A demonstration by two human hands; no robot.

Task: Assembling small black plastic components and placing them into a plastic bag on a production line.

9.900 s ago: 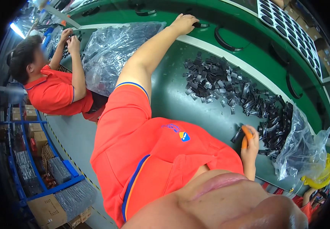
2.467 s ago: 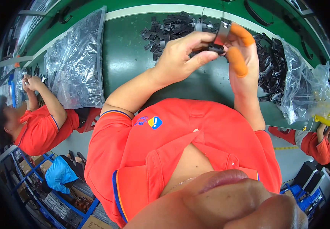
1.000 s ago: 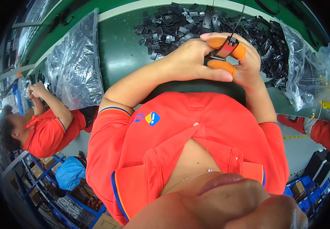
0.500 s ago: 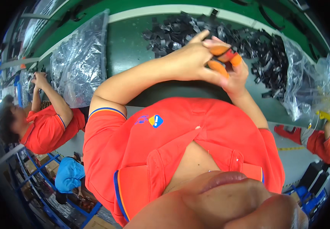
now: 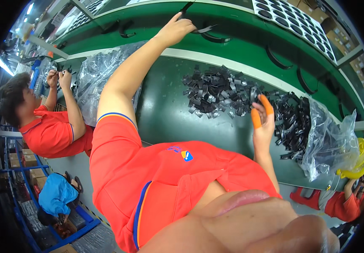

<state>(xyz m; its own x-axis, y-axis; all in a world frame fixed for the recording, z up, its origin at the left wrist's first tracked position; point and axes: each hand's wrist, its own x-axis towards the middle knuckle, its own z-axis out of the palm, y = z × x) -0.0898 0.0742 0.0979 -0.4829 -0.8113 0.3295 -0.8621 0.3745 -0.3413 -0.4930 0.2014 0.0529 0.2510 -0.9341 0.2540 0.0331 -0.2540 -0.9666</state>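
My left hand (image 5: 175, 30) is stretched far forward over the green belt, its fingertips closed on a dark curved strip (image 5: 185, 9). A grey-black curved piece (image 5: 206, 29) lies just beside its knuckles. My right hand (image 5: 264, 126) wears orange finger covers and hovers at the near edge of the heap, fingers apart, with nothing visible in them. Left of its fingertips spreads a pile of small black clips (image 5: 215, 90). To its right is a heap of longer black curved parts (image 5: 293, 122).
More curved black strips (image 5: 274, 59) lie spaced along the belt. A clear plastic bag (image 5: 106, 71) rests at left, another bag (image 5: 331, 143) at right by a yellow fan (image 5: 361, 158). A white tray with round black pieces (image 5: 295, 21) stands beyond. A co-worker (image 5: 51, 122) works at left.
My hands were together over the heap; now they are apart. The left has reached forward and left to the belt with the strip, while the right has opened and stayed near the pile.
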